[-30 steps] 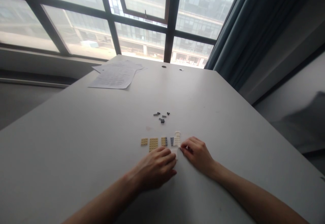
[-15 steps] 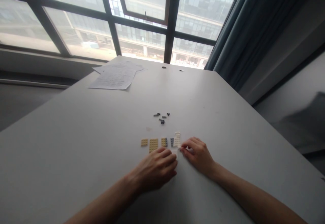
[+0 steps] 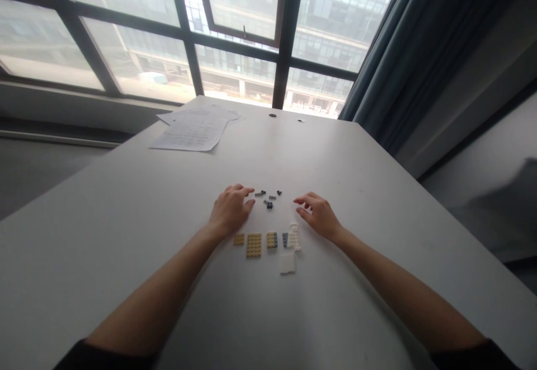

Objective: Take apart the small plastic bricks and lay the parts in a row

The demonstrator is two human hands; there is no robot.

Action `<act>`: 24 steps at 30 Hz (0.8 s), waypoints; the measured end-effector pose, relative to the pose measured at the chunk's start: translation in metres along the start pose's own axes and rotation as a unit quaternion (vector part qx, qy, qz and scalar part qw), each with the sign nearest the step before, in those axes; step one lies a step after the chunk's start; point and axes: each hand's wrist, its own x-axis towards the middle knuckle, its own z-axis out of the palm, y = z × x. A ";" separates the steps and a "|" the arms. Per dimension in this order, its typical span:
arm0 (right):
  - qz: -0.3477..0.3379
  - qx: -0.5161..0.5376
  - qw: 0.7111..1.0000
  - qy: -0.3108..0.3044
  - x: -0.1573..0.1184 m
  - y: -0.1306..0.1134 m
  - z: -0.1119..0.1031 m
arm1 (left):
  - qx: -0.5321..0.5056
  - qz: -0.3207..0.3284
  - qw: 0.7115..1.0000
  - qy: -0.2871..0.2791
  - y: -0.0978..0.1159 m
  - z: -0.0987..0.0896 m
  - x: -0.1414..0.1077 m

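My left hand (image 3: 231, 207) holds nothing; its thumb and fingers are apart, just left of several small dark and grey pieces (image 3: 269, 205). To the right of those pieces is my right hand (image 3: 319, 214), also with nothing held and its thumb apart from the fingers. Nearer me lie a small tan plate (image 3: 239, 239), a larger tan studded plate (image 3: 254, 245), a tan and grey plate (image 3: 272, 240) and a grey piece (image 3: 285, 239). A white studded piece (image 3: 294, 238) touches the grey one, and a smooth white piece (image 3: 287, 263) lies below it.
The white table (image 3: 335, 163) carries loose printed papers (image 3: 191, 129) at its far left. Two small round fittings (image 3: 272, 115) sit near the far edge. Behind are a large window and a dark curtain (image 3: 390, 51).
Both hands have moved forward, away from the tan and white pieces, to either side of the small dark pieces. The smooth white piece is now uncovered. The view has shifted slightly.
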 end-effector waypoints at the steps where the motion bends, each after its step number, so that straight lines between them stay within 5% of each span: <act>1: -0.004 -0.006 1.000 -0.006 0.009 -0.002 0.005 | 0.001 -0.006 1.000 -0.003 0.001 0.005 0.004; 9: -0.013 -0.080 0.996 -0.044 0.049 -0.017 0.041 | 0.004 0.007 1.000 -0.007 0.000 0.013 0.018; 16: -0.042 -0.102 0.992 -0.067 0.055 -0.016 0.046 | -0.043 0.071 0.996 -0.045 -0.019 0.004 0.009; 24: -0.047 -0.077 0.994 -0.059 0.052 -0.006 0.040 | -0.033 0.014 0.999 -0.022 -0.007 -0.001 -0.007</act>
